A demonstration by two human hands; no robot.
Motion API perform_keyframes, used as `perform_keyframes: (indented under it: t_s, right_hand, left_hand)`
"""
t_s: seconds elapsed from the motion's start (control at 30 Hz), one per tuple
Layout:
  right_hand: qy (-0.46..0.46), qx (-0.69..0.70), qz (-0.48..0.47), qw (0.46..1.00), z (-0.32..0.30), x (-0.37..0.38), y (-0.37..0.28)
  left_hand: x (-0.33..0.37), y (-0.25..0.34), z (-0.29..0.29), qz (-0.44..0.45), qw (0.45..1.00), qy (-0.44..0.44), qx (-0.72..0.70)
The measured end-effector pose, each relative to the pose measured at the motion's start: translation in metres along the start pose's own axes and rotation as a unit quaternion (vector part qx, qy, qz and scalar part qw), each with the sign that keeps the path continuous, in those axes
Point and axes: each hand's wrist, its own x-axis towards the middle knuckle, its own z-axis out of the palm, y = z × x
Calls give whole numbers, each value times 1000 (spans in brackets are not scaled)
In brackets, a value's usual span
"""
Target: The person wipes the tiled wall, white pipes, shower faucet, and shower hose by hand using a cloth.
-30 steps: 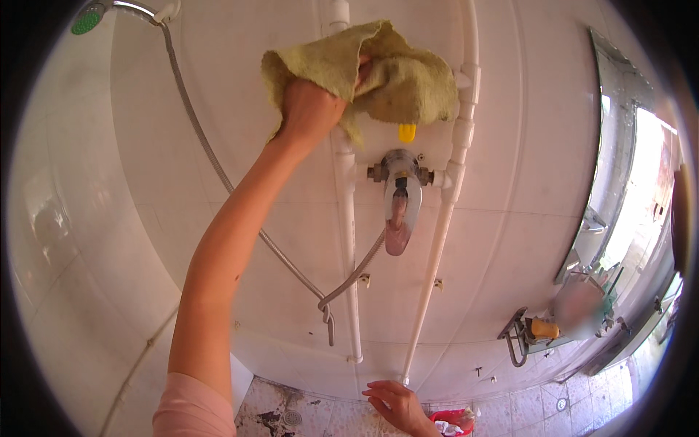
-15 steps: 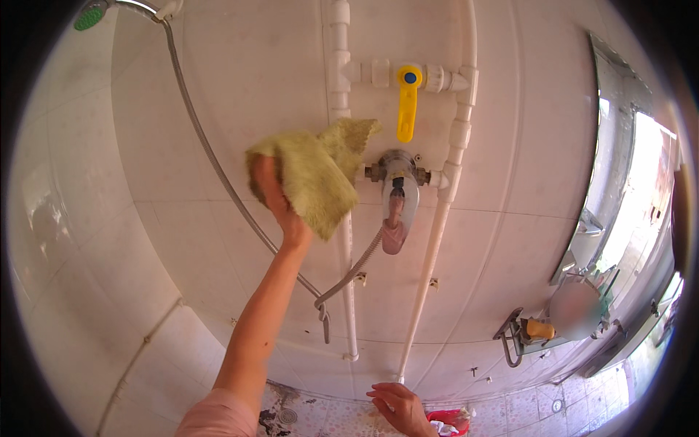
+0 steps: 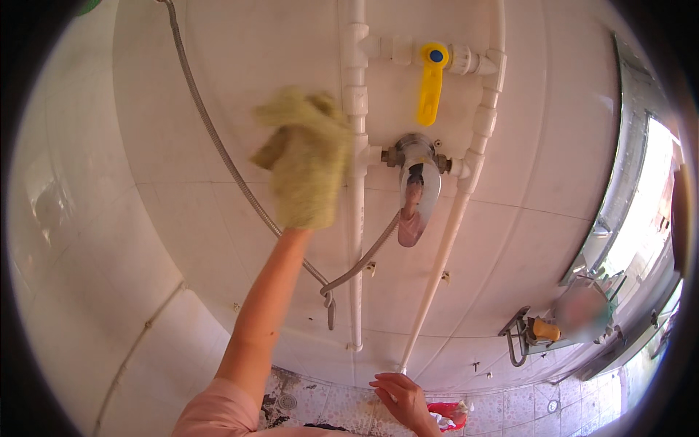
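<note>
A yellow-green cloth [image 3: 309, 175], blurred by motion, is against the pale tiled wall [image 3: 240, 95], just left of a white vertical pipe [image 3: 355, 102]. My left hand is wrapped in the cloth, which hides its fingers; only the wrist [image 3: 295, 239] shows below it. To the right of the pipe is a chrome mixer tap [image 3: 419, 186], and above that a valve with a yellow lever [image 3: 431, 91]. My right hand [image 3: 403, 399] hangs low in front of me, fingers loosely bent and apart, with nothing in it.
A grey shower hose [image 3: 211, 131] loops down the wall behind my left arm and up to the tap. On the right, a metal rack [image 3: 518, 336] and a mirror [image 3: 608, 153] stick to the wall. Below lie a floor drain [image 3: 287, 402] and a red bag [image 3: 451, 414].
The cloth has shifted left along the wall, off the white pipe, and now covers my left hand. My view has tilted, so the wall fittings sit higher and further right.
</note>
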Motion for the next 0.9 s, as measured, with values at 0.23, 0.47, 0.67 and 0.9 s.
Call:
perform_keyframes:
  t_s: [0.23,0.47,0.67,0.9]
  right_hand:
    - [-26,47,17,998,8,4,-14]
    - [-33,16,-5,999,15,12,-5]
    - [-39,26,-2,999,25,12,-10]
    - [-49,13,31,998,29,3,-9]
  left_hand:
    - [4,17,19,201,975,58,-78]
    - [20,29,-1,67,962,-178,194]
    - [-10,-40,33,-147,710,-141,-675]
    - [-92,-36,47,-179,940,-239,-166]
